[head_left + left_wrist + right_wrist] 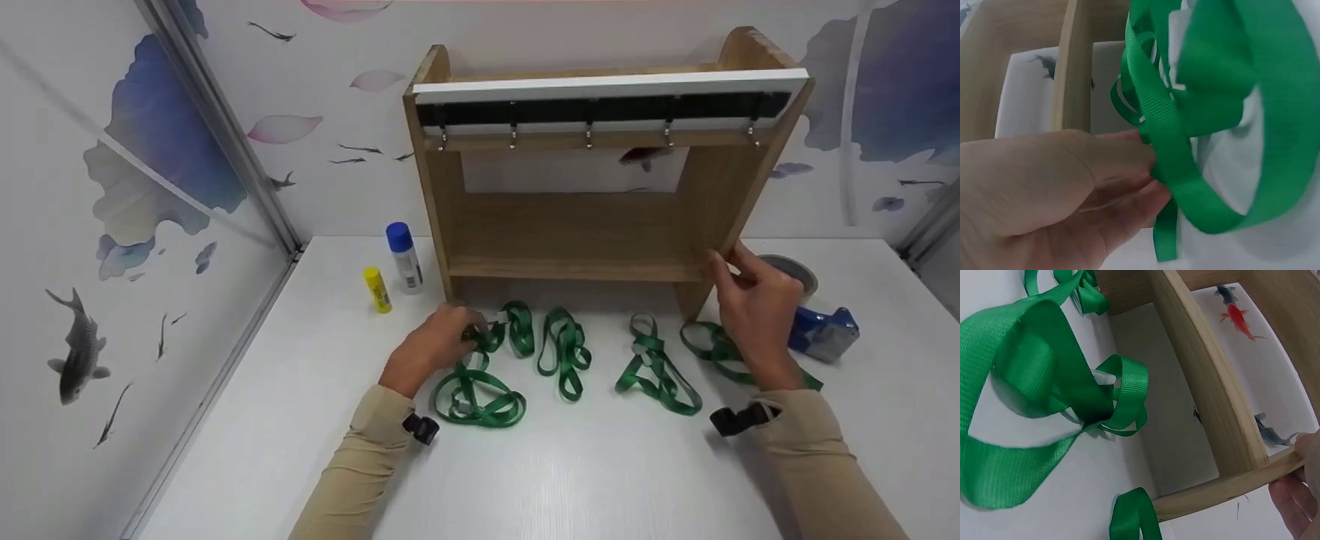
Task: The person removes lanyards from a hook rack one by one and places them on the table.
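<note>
A small wooden rack [577,232] with a row of metal hooks [589,136] stands upright at the back of the table. My right hand [761,319] pinches the front edge of its right side panel [1207,496] between thumb and fingers. Low by the rack's left foot, my left hand [436,343] has thumb and fingertips together on a green ribbon [1168,135]; the contact is partly hidden by its loops. Other looped green ribbons lie in front of the rack, among them a middle one [568,352], one to its right [660,375] and one beneath my right hand [709,346].
Left of the rack stand a blue-capped glue stick [405,259] and a smaller yellow tube [377,290]. At the right are a grey tape roll [796,271] and a blue tape dispenser [825,335]. Patterned wall panels [360,180] close off the back and left.
</note>
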`<state>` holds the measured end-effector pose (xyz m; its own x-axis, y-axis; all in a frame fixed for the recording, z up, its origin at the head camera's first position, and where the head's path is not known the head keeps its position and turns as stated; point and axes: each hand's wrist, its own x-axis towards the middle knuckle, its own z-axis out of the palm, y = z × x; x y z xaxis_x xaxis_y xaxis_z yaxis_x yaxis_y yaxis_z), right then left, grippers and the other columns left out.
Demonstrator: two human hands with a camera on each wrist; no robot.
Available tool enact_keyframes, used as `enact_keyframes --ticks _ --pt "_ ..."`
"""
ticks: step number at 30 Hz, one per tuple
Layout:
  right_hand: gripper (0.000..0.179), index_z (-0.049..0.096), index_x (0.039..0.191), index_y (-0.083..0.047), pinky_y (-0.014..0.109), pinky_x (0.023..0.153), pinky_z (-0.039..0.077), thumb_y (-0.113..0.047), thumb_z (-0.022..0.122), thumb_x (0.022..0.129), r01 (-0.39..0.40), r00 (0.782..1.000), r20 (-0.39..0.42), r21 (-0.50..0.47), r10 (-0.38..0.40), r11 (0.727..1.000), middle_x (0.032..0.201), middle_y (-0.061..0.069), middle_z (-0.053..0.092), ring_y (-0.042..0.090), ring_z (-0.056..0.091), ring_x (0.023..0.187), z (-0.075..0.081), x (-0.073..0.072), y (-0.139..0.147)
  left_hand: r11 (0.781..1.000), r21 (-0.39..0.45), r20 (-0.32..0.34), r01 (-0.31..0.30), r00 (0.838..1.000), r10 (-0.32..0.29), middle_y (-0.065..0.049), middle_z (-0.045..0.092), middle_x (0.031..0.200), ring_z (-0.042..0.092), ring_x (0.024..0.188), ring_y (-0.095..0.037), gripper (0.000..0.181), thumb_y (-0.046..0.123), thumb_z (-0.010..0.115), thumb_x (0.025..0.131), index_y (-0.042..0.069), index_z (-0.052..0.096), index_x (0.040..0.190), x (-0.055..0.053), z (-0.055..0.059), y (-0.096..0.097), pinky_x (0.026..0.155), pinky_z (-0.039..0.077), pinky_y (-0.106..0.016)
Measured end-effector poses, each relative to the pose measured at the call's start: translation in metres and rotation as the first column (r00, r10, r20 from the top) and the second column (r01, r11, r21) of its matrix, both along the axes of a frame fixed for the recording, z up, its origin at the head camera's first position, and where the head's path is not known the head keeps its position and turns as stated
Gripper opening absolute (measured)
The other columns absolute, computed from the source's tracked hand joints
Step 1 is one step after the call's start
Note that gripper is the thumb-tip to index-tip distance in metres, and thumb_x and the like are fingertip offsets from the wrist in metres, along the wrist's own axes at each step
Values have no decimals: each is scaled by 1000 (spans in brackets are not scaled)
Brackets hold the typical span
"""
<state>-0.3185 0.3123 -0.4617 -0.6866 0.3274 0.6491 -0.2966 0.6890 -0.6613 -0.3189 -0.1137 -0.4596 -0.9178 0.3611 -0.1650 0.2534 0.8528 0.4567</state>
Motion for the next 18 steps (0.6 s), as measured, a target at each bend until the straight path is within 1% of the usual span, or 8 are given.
enact_keyframes --ticks 3,6,9,11,13,15,17,18 --pt "41 70 143 -17 -3 80 45 -23 76 103 0 1000 -4 3 0 1000 134 11 76 36 78 116 0 1 0 999 37 16 17 1000 -17 -9 71 133 60 121 -26 32 20 76 103 16 76 135 0 5 -2 110 58 -46" --pt "41 69 143 -17 -3 80 45 -23 76 103 6 1000 4 4 -6 1000 134 12 76 36 78 116 -1 3 0 999 32 0 -35 999 35 -10 70 134 63 121 -25 35 25 76 104 13 74 136 5 10 -4 107 60 -43" --pt "41 70 143 -16 -3 80 45 -22 76 103 13 1000 11 1 -14 1000 134 12 76 36 78 116 -1 3 1 995 -21 -7 -94 996 94 -12 68 130 66 111 -24 33 20 77 102 8 70 132 12 14 -5 103 63 -41" --pt "40 70 143 -17 -3 79 45 -22 76 103 14 1000 11 -2 -14 1000 135 11 76 35 78 116 -1 1 1 996 -43 21 -78 997 79 -13 69 123 66 104 -24 30 13 79 100 6 69 127 16 16 -7 98 64 -40" --pt "40 70 142 -17 -3 79 45 -22 76 103 15 1000 10 -4 -15 1000 135 10 76 34 78 117 -1 0 2 999 -40 75 -14 997 17 -11 71 115 65 97 -22 25 6 79 98 6 71 122 19 17 -10 94 65 -39" --pt "40 70 142 -18 -3 79 45 -22 76 103 16 1000 8 -4 -16 1000 135 9 76 33 78 117 0 0 2 996 4 139 91 986 -91 -7 74 109 66 95 -20 21 0 78 97 7 75 117 20 17 -15 92 65 -39" --pt "40 70 142 -18 -3 79 45 -23 76 103 17 1000 3 -3 -17 1000 134 9 76 32 78 117 -1 1 2 977 68 195 201 958 -211 -4 78 106 70 94 -19 21 -1 77 97 10 79 115 18 18 -22 92 65 -38" --pt "40 70 142 -18 -3 80 46 -23 76 103 15 1000 1 -3 -15 1000 134 9 76 32 78 117 -1 1 2 966 96 212 241 943 -256 -2 79 106 71 93 -18 20 2 77 98 12 80 115 16 18 -26 91 65 -37"
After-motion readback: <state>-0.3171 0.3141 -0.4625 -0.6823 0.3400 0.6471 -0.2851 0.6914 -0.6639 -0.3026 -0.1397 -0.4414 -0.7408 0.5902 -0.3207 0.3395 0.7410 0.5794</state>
